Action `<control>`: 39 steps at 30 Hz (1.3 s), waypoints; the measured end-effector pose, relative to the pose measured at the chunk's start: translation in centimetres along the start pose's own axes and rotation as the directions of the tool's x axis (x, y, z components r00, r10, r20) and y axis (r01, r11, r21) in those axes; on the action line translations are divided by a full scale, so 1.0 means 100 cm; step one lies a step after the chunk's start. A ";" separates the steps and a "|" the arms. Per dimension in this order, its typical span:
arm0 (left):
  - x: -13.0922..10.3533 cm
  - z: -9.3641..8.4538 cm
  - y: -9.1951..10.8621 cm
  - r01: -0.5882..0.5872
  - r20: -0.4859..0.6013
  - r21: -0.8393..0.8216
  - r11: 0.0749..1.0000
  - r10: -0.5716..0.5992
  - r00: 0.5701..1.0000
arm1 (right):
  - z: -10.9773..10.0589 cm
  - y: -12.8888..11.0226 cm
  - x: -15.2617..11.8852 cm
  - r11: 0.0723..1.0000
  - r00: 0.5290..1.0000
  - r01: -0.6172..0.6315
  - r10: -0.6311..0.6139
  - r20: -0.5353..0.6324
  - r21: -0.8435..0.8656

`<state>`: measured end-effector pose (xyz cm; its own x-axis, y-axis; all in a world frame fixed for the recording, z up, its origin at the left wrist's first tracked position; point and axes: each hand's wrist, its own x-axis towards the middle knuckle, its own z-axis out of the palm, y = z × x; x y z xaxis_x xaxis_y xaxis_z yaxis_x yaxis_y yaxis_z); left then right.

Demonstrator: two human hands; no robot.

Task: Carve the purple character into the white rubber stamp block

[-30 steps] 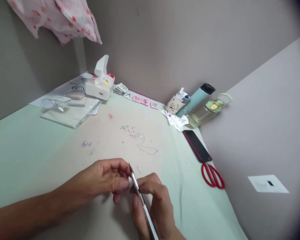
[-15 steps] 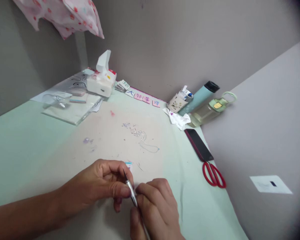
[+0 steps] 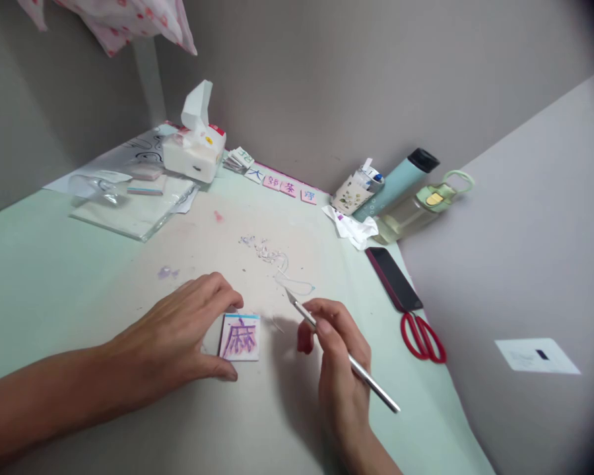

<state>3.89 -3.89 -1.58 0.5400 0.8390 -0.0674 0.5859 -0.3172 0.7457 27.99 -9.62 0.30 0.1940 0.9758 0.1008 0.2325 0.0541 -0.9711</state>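
Note:
A square block (image 3: 240, 338) with a purple character and a blue strip along its top edge lies flat on the grey-beige work surface (image 3: 178, 422). At its left side is my left hand (image 3: 188, 336), thumb and fingers spread around the block's left edge. My right hand (image 3: 339, 356) holds a silver craft knife (image 3: 361, 376) like a pen, to the right of the block. The knife's blade points up and left, near thin shavings (image 3: 272, 254).
Tissue pack (image 3: 193, 158), plastic-wrapped sheets (image 3: 123, 214) and small character tiles (image 3: 282, 186) stand or lie at the back. Toward the right are a pen cup (image 3: 351, 194), teal bottle (image 3: 400, 185), green-lidded bottle (image 3: 406, 211), crumpled tissue (image 3: 351, 227), phone (image 3: 393, 278) and red scissors (image 3: 423, 338).
My hands have moved apart, the left off the knife and beside the block. My right hand has lifted the knife up and right. The block now shows between the hands.

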 end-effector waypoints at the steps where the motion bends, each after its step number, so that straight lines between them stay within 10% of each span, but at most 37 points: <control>1: -0.001 0.001 -0.002 -0.027 0.003 0.059 0.998 0.027 1.000 | 0.001 0.000 0.001 0.999 0.999 -0.034 0.034 0.012 0.012; 13: -0.007 0.010 -0.011 -0.301 -0.036 0.031 0.953 0.302 0.953 | 0.008 -0.001 0.008 0.997 0.966 -0.082 0.082 0.244 -0.011; 22: -0.006 0.008 -0.009 -0.255 -0.045 -0.142 0.957 0.251 0.967 | 0.011 -0.004 0.006 0.962 0.923 -0.244 0.193 0.333 0.119; 29: -0.010 0.010 0.002 0.044 -0.015 -0.161 0.986 -0.047 0.999 | 0.016 -0.008 0.011 0.837 0.908 -0.395 0.293 0.299 0.379; 39: -0.010 0.014 -0.003 -0.104 -0.071 -0.109 0.989 0.097 0.993 | 0.016 -0.008 0.008 0.851 0.895 -0.410 0.306 0.324 0.328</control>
<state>4.02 -5.23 -2.65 0.5496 0.8338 0.0523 0.4575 -0.3528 0.8162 26.41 -8.56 0.84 -0.0642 0.9587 -0.2770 -0.1937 -0.2843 -0.9390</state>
